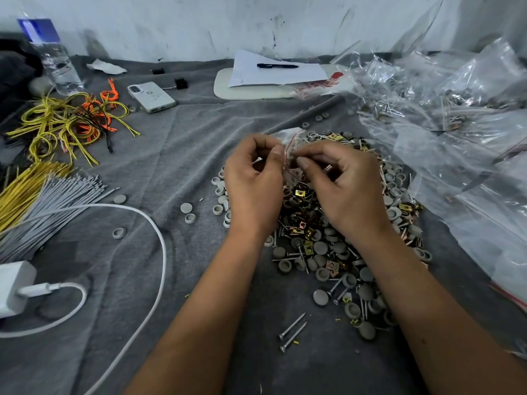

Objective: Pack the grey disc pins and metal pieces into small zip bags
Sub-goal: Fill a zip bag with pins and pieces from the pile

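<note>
a grey cloth (159, 155) covers the whole surface and carries everything. at the right a big heap of clear plastic bags (445, 115) spills toward the middle, some with small parts already inside. at the left lie yellow and orange wires (71, 121), a fan of grey ties (57, 201), a white charger (14, 286) with its cable (162, 246), a phone (151, 96) and a water bottle (54, 58); at the back, a sheet of paper (273, 71) with a pen (276, 65) on it.

in the middle sits the pile of parts (336, 229): grey disc pins (320, 297), some cap up and some hollow side up, mixed with brass-coloured metal pieces (309, 232) and screws (292, 329). they look hard and light, and the round caps would likely roll or skid on the cloth, so pinching them by the rim or shank seems surest.

over the far part of the pile both hands work one small zip bag (288, 138), thin, limp and slippery-looking film with a red line at its mouth. the left hand (253, 181) has its fingers curled and pinches the bag's near edge; the right hand (342, 186) pinches the other side with thumb and forefinger. the bag is best held at the stiffer zip strip, as here. whether it is being opened or sealed i cannot tell.
</note>
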{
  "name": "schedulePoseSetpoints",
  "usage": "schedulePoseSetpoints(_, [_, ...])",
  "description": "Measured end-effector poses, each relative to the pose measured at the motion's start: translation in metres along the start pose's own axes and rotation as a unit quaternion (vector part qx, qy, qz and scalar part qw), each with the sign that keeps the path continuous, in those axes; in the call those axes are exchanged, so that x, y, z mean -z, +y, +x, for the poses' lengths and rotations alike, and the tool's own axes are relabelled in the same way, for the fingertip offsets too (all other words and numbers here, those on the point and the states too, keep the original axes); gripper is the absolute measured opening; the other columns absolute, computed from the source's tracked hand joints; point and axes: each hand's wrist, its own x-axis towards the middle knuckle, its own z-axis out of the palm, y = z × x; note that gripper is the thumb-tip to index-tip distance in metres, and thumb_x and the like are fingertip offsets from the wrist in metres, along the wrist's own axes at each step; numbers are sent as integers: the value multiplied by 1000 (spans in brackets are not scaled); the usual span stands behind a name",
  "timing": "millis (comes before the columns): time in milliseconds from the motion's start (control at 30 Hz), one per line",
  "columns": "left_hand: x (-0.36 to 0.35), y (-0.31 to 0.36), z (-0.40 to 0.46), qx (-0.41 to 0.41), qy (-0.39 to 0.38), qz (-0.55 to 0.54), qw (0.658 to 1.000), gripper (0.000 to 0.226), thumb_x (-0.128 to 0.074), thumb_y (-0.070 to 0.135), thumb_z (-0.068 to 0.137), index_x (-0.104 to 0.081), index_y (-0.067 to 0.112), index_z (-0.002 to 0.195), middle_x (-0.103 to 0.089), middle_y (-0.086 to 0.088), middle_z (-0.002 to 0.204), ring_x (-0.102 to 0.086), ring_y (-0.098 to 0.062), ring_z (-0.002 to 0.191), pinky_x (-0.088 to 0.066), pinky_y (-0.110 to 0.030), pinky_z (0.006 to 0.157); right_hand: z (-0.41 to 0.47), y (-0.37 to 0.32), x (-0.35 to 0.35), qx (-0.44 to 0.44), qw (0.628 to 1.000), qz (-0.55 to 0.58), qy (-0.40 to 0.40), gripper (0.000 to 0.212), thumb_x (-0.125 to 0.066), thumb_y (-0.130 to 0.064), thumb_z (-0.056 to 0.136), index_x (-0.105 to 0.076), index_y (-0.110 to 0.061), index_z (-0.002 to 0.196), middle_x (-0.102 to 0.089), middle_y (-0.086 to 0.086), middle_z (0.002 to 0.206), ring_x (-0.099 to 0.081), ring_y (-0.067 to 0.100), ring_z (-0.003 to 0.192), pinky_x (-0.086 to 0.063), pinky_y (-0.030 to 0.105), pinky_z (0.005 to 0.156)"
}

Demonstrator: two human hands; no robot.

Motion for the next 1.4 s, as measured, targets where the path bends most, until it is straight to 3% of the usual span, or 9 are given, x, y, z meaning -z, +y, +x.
schedulePoseSetpoints(133, [2, 0, 4, 8, 13, -4, 1000, 21, -60, 4, 96, -64, 18, 82, -60, 1, 69, -53, -12, 57, -43, -29, 56, -2, -1, 0, 65, 996, -43, -38, 22, -61, -19, 103, -75, -7, 114, -76, 0, 103, -70, 6, 96, -55, 23, 84])
schedulePoseSetpoints(300, [7, 1, 10, 25, 26, -21, 999, 19, -58, 0, 98, -65, 11, 84, -58, -5, 67, -50, -15, 55, -41, -29, 55, 0, 4, -2, 102, 987, -77, -102, 21, -68, -14, 98, -75, -3, 114, -70, 5, 108, -64, 16, 101, -52, 27, 90])
schedulePoseSetpoints(467, [10, 6, 12, 21, 29, -37, 999, 22, -58, -3, 97, -64, 12, 81, -59, -5, 68, -51, -16, 56, -40, -28, 53, 0, 9, -3, 108, 977, -126, -137, 25, -75, -16, 92, -75, -3, 114, -58, 4, 103, -55, 19, 97, -45, 26, 85])
schedulePoseSetpoints(700, [7, 7, 7, -13, 2, 13, 1000, 15, -62, 1, 94, -67, 10, 84, -64, -7, 72, -57, -20, 62, -46, -33, 60, -1, 12, -5, 90, 958, -231, -141, 16, -66, -9, 96, -74, -3, 108, -45, 4, 99, -43, 18, 100, -34, 23, 84])
schedulePoseSetpoints(900, [6, 6, 6, -31, 8, 35, 999, 15, -64, 5, 91, -67, 16, 82, -66, -1, 74, -59, -15, 63, -47, -31, 61, 2, 6, 1, 78, 973, -196, -90, 22, -69, 2, 88, -72, -2, 109, -60, 8, 103, -54, 21, 100, -42, 26, 87])
schedulePoseSetpoints(1033, [6, 3, 6, -22, 6, 49, 999, 10, -66, 5, 90, -68, 14, 84, -68, -1, 75, -61, -14, 65, -47, -31, 61, 0, 7, -3, 71, 966, -218, -122, 13, -65, 3, 91, -73, 2, 102, -52, 9, 99, -49, 23, 99, -45, 32, 84])
schedulePoseSetpoints(1167, [7, 2, 6, -6, -6, 58, 998, 4, -68, 8, 90, -69, 10, 87, -69, -3, 74, -60, -14, 62, -47, -30, 58, -1, 9, -2, 75, 951, -261, -150, 19, -60, -2, 93, -74, -2, 106, -44, 3, 100, -43, 23, 105, -42, 30, 87])
schedulePoseSetpoints(1333, [6, 3, 6, 22, -38, 97, 994, 9, -74, 20, 92, -70, 16, 84, -72, 0, 72, -66, -12, 61, -49, -24, 55, 0, 7, -1, 83, 941, -268, -187, 35, -53, 3, 88, -74, -3, 114, -59, 9, 110, -44, 30, 109, -47, 45, 91])
schedulePoseSetpoints(1400, [6, 4, 5, 20, -42, 109, 993, 11, -74, 19, 91, -70, 17, 82, -72, 1, 70, -67, -10, 59, -49, -22, 54, 0, 8, -1, 90, 950, -240, -176, 37, -52, 9, 86, -72, 0, 116, -64, 9, 106, -46, 30, 106, -46, 42, 91])
